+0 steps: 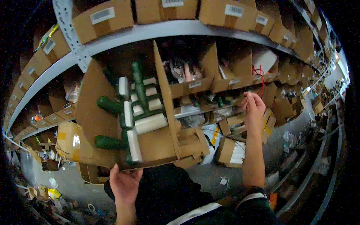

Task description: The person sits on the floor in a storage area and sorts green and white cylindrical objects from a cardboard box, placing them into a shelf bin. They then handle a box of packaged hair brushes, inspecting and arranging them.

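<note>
My left hand point(125, 180) grips the bottom edge of a large open cardboard box point(157, 143), its fingers out of sight beneath it. The box is tilted towards me, its upper end under the shelf beam. Inside lie several dark green cylindrical items point(111, 143) and several white rectangular blocks point(150, 123); what they are I cannot tell. My right hand point(253, 102) is raised to the right of the box, fingers bent and close together, in front of the shelf bins. Whether something small is between its fingertips cannot be told.
A pale metal shelf beam point(168, 28) carries labelled cardboard boxes point(225, 14). Open cardboard bins point(194, 87) with bagged goods stand right of the large box, and a red cord point(263, 78) hangs from one. A taped carton point(76, 140) is at left. Opened boxes point(227, 152) lie lower right.
</note>
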Available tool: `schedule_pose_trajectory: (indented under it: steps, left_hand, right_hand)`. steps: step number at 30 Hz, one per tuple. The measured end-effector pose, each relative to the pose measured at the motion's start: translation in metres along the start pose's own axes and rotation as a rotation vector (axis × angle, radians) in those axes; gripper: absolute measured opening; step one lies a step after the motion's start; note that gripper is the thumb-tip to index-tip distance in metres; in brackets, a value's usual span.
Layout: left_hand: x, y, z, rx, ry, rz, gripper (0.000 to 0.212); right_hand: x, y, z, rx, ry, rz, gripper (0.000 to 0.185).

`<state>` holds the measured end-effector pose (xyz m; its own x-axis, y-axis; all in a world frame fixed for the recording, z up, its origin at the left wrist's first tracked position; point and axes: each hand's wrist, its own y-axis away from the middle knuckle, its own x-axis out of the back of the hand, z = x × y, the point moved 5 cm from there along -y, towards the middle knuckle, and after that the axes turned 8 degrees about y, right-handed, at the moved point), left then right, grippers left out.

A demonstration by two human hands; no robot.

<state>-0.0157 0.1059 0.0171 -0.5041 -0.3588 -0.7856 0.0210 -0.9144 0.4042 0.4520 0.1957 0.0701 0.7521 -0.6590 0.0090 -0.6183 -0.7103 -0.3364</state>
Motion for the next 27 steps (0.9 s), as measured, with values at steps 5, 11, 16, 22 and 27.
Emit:
schedule_pose_trajectory:
  steps: [5,11,16,22,27]
  left_hand:
    - [0.012,-0.006,0.006,0.009,-0.023,-0.022,0.04]
    - [0.024,-0.01,0.006,0.007,-0.052,0.025,0.043]
    - [0.022,-0.009,0.006,-0.012,-0.029,0.001,0.043]
    - [0.016,-0.008,0.003,-0.024,-0.012,0.036,0.038]
    - [0.025,-0.011,0.008,0.016,0.023,-0.047,0.044]
  right_hand:
    - [0.009,0.003,0.101,-0.064,-0.04,0.138,0.021]
    - [-0.022,0.04,0.315,-0.695,-0.44,0.055,0.059]
    - [-0.054,0.009,0.328,-0.753,-0.6,0.201,0.048]
    - [-0.047,-0.026,0.369,-0.84,-0.586,0.188,0.045]
    - [-0.052,-0.043,0.376,-0.84,-0.722,0.147,0.035]
